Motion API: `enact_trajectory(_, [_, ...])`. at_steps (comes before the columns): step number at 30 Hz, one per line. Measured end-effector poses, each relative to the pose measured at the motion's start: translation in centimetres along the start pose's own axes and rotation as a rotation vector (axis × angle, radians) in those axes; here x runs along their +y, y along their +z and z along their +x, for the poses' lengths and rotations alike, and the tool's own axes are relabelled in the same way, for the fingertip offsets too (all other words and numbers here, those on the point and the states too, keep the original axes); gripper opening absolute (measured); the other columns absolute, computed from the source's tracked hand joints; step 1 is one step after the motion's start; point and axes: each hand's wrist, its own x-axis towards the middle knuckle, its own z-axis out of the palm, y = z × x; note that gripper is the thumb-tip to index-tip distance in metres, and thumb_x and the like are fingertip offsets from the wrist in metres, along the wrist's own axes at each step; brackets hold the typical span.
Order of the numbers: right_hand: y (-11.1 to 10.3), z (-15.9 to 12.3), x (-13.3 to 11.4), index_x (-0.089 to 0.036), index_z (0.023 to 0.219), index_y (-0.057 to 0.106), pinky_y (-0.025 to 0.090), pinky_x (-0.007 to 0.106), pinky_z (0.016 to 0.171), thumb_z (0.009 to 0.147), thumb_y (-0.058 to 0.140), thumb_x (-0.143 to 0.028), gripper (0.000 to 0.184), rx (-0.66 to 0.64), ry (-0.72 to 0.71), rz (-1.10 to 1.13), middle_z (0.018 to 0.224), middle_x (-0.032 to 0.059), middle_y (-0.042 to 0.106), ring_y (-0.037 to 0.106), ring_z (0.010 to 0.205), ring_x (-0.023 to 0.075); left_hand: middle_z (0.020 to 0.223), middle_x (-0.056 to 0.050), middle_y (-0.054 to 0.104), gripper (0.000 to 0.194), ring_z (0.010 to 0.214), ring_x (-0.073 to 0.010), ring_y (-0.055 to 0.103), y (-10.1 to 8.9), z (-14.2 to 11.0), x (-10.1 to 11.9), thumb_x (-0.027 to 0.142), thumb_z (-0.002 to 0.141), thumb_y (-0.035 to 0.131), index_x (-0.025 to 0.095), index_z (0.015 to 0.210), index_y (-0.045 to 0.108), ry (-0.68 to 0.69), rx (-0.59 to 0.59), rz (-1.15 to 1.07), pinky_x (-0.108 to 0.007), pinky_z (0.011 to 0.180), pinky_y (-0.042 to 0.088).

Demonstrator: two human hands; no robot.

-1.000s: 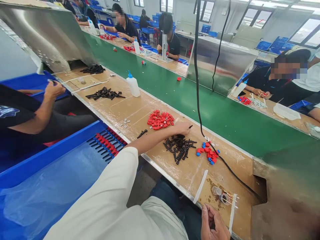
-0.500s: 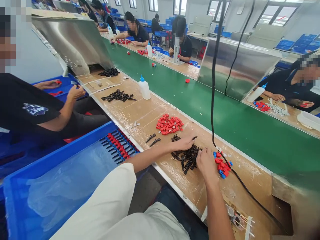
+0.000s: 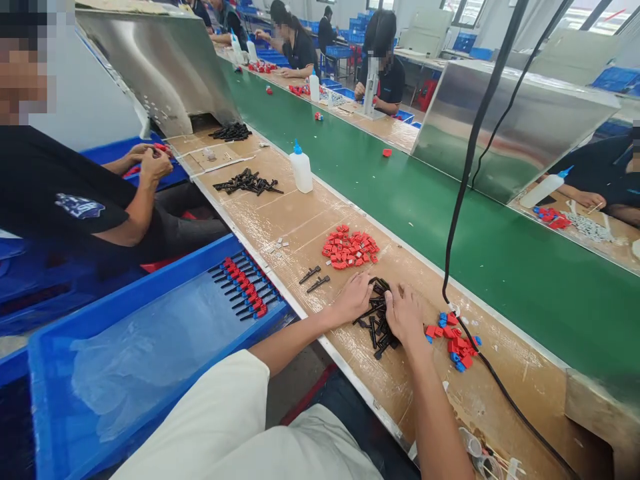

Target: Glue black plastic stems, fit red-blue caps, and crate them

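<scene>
Diagonally, a green conveyor belt (image 3: 360, 180) crosses the view, and a brown tabletop (image 3: 270, 217) runs along its near side. Lower left is a blue tray (image 3: 43, 400), with a row of red, blue and black assemblies (image 3: 245, 287) near its far end. Beyond the tray sits a co-worker (image 3: 60, 187) in a dark shirt.

Over the tabletop, the left hand (image 3: 356, 297) touches the left side of a heap of black parts (image 3: 377, 320); I cannot tell whether its fingers are closed on one. The right hand (image 3: 404, 312) rests against the heap's right side, thumb apart from its fingers. The heap lies between them.

Just beyond the left hand is a pile of red pieces (image 3: 349, 248); right of the right hand, a cluster of red and blue pieces (image 3: 457, 343). Two black parts (image 3: 317, 285) lie separately, left of the heap. Smallest are some pale squares (image 3: 280, 245), scattered near the tabletop's edge.
</scene>
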Motion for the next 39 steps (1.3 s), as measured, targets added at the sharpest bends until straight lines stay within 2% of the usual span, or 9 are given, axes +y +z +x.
enact_trajectory(7, [-2.8, -2.9, -1.4, -0.015, 0.138, 0.053, 0.042, 0.041, 0.101, 0.105, 0.026, -0.036, 0.048, 0.096, -0.033, 0.064, 0.133, 0.0177, 0.057, 0.052, 0.123, 0.0259, 0.125, -0.017, 0.063, 0.032, 0.123, -0.0237, 0.058, 1.2, -0.1, 1.5, 0.027, 0.102, 0.028, 0.015, 0.122, 0.05, 0.005, 0.012, -0.074, -0.044, 0.107, 0.044])
enact_trajectory(10, [-5.6, -7.1, -1.2, -0.017, 0.111, 0.064, 0.046, 0.035, 0.087, 0.104, 0.033, -0.042, 0.04, 0.259, 0.038, 0.143, 0.106, 0.0123, 0.066, 0.061, 0.101, 0.0231, 0.12, -0.015, 0.065, 0.03, 0.113, -0.0226, 0.062, 0.3, 0.9, 1.2, 0.028, 0.103, 0.027, 0.017, 0.118, 0.051, -0.074, -0.009, -0.132, -0.041, 0.1, 0.049])
enact_trajectory(13, [-6.1, -11.7, -1.5, -0.023, 0.07, 0.057, 0.038, 0.029, 0.06, 0.102, 0.04, -0.045, 0.043, 0.051, 0.029, 0.201, 0.066, 0.0001, 0.057, 0.055, 0.061, 0.0156, 0.11, -0.014, 0.067, 0.025, 0.105, -0.0231, 0.064, -0.1, 1.8, 1.2, 0.03, 0.103, 0.032, 0.018, 0.108, 0.053, -0.103, -0.054, -0.155, -0.04, 0.096, 0.05])
enact_trajectory(16, [-4.2, -13.8, -2.6, -0.023, 0.068, 0.056, 0.033, 0.029, 0.056, 0.101, 0.043, -0.04, 0.039, -0.146, -0.005, 0.181, 0.065, -0.0001, 0.06, 0.057, 0.059, 0.0155, 0.108, -0.013, 0.068, 0.023, 0.104, -0.023, 0.064, 0.5, 1.9, 1.7, 0.03, 0.102, 0.035, 0.018, 0.105, 0.055, -0.101, -0.072, -0.162, -0.039, 0.097, 0.048])
enact_trajectory(20, [-2.3, -12.5, -3.0, -0.023, 0.074, 0.06, 0.035, 0.029, 0.058, 0.099, 0.044, -0.035, 0.032, -0.127, 0.031, 0.17, 0.073, 0.0026, 0.063, 0.059, 0.067, 0.0169, 0.114, -0.014, 0.067, 0.029, 0.107, -0.022, 0.064, 1.1, 1.6, 2.5, 0.029, 0.103, 0.03, 0.017, 0.115, 0.053, -0.124, -0.057, -0.19, -0.037, 0.096, 0.049])
enact_trajectory(24, [-4.2, -13.1, -2.2, -0.023, 0.078, 0.062, 0.039, 0.028, 0.061, 0.101, 0.04, -0.04, 0.036, -0.084, 0.057, 0.231, 0.073, 0.0012, 0.063, 0.059, 0.066, 0.016, 0.13, -0.016, 0.062, 0.035, 0.116, -0.0232, 0.06, -1.5, 0.6, 2.9, 0.035, 0.104, 0.028, 0.016, 0.121, 0.052, -0.173, 0.129, -0.303, -0.039, 0.101, 0.045])
enact_trajectory(28, [-7.2, -17.6, -1.4, -0.023, 0.074, 0.064, 0.042, 0.027, 0.058, 0.098, 0.044, -0.051, 0.042, -0.082, 0.165, 0.49, 0.067, -0.0002, 0.06, 0.055, 0.059, 0.0151, 0.127, -0.012, 0.064, 0.035, 0.121, -0.0258, 0.056, -5.1, -2.8, 4.9, 0.052, 0.097, 0.048, 0.02, 0.098, 0.062, -0.143, 0.293, -0.601, -0.039, 0.102, 0.042])
enact_trajectory(32, [-7.9, -21.9, -1.4, -0.022, 0.073, 0.066, 0.048, 0.025, 0.057, 0.092, 0.052, -0.058, 0.044, -0.119, 0.36, 0.797, 0.067, 0.0015, 0.062, 0.057, 0.06, 0.0154, 0.094, -0.008, 0.065, 0.047, 0.092, -0.0212, 0.059, -4.6, -7.5, 9.3, 0.066, 0.079, 0.069, 0.019, 0.078, 0.07, -0.188, 0.074, -0.962, -0.033, 0.083, 0.047])
enact_trajectory(39, [-7.7, -25.0, -2.4, -0.017, 0.089, 0.069, 0.052, 0.026, 0.055, 0.084, 0.063, -0.064, 0.047, 0.095, 0.673, 1.06, 0.071, 0.0056, 0.067, 0.06, 0.059, 0.016, 0.075, -0.001, 0.062, 0.046, 0.068, -0.0095, 0.054, 1.1, -10.7, 15.3, 0.043, 0.05, 0.096, 0.014, 0.079, 0.074, -0.816, -0.41, -1.651, -0.023, 0.068, 0.043])
